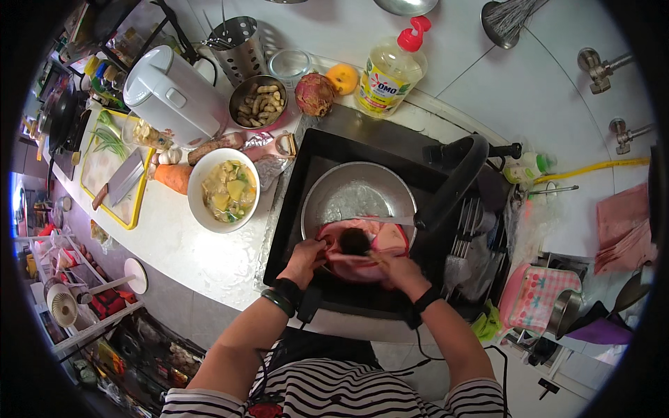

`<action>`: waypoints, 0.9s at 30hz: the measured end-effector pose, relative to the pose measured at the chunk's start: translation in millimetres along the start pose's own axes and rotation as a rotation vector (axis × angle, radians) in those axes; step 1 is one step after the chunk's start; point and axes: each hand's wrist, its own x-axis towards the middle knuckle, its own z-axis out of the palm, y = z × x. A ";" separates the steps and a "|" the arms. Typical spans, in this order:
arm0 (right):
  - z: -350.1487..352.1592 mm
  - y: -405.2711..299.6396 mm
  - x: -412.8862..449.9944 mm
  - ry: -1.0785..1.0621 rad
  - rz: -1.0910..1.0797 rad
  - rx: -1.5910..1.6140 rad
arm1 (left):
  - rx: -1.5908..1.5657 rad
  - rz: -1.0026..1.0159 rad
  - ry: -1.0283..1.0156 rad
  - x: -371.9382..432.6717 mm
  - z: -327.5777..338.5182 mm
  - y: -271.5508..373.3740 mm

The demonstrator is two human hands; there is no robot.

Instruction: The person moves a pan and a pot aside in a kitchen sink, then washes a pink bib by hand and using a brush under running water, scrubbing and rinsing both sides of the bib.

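A pink item with a red edge (339, 264) is over the near side of a round metal pan (351, 183) in the black sink (292, 209). I cannot tell whether it is a bag or a bowl. My left hand (304, 261) grips its left edge between thumb and fingers. My right hand (400, 271), blurred, has its fingers curled on the right part. A dark round thing (354, 241) shows in its middle, too blurred to name. Above it, a thin stream of water (387, 220) runs from the black faucet (473, 157).
Left of the sink stand a white bowl of soup (223, 191), a carrot (173, 177) and a cutting board (130, 217) with a cleaver (125, 177). Behind are a bowl of peanuts (260, 107), an electric kettle (172, 99) and an OMO bottle (389, 78). Utensils (462, 245) lie right.
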 end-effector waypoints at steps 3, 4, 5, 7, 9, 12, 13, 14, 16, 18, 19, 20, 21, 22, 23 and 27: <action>-19.4 5.7 0.4 -0.023 0.209 -0.079 | 0.068 0.048 -0.017 7.7 3.7 7.9; -21.9 5.8 -3.7 0.011 0.178 -0.105 | 0.033 0.061 0.020 13.8 3.2 8.8; -23.1 7.0 -8.7 0.045 0.150 -0.133 | 0.035 0.057 0.010 17.7 3.0 4.0; -32.3 1.4 -16.2 0.103 0.093 -0.061 | 0.115 0.085 0.099 34.0 8.0 -3.8; -68.5 -12.9 -28.8 0.100 0.020 -0.257 | 0.251 0.106 0.083 56.7 5.5 -10.7; -150.4 -28.8 -55.4 0.825 -0.200 -0.014 | 0.462 0.146 0.095 72.1 6.6 -12.1; -183.1 -40.7 -58.2 0.968 -0.207 -0.039 | 0.458 0.145 0.120 79.0 -1.8 -12.3; -209.2 -46.4 -63.9 1.118 -0.236 -0.138 | 0.475 0.084 0.135 95.0 -4.9 -18.5; -232.7 -24.3 -63.5 1.267 -0.237 -0.249 | 0.525 0.096 0.085 105.1 11.1 -30.2; -234.7 -5.0 -39.0 1.189 -0.118 -0.472 | 0.834 0.175 0.192 151.6 -3.1 -55.6; -227.5 -3.0 -34.6 1.181 -0.121 -0.467 | 0.836 0.187 0.223 151.6 4.1 -61.1; -217.9 -2.3 -33.0 1.140 -0.071 -0.454 | 0.836 0.180 0.231 150.8 7.0 -64.2; -208.4 -0.8 -34.3 1.099 -0.017 -0.441 | 0.856 0.206 0.292 150.6 9.6 -67.8; -201.7 1.7 -36.4 1.121 -0.003 -0.380 | 0.871 0.234 0.364 148.5 9.0 -68.1; -189.3 0.9 -37.4 1.114 -0.018 -0.373 | 0.866 0.230 0.381 146.1 6.4 -67.1; -101.4 3.8 -39.0 0.564 -0.006 -0.186 | 0.991 0.405 0.493 114.7 18.0 -62.7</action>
